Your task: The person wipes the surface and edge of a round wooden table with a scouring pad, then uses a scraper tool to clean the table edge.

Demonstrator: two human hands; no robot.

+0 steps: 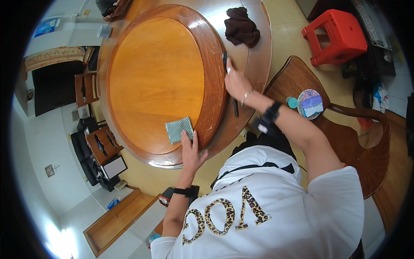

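Observation:
My left hand [191, 153] lies at the near edge of a round wooden turntable [155, 77]. Its fingertips touch a folded grey-green striped cloth or pad [179, 131], and the thumb stands apart. At the turntable's right rim, my right hand [237, 82] is closed around a narrow black object [225, 61]. A black strip [236, 108] shows below that hand; whether it belongs to the same object I cannot tell. Farther up the table, a crumpled dark brown cloth [241, 27] rests on the outer tabletop [255, 61].
A wooden chair [349, 152] at right holds a round patterned container [310, 97] with a purple packet, beside a teal-lidded jar [292, 102]. Behind it stands a red plastic stool [339, 37]. A white cup [104, 31] and another person's hand [118, 9] are at the table's far left.

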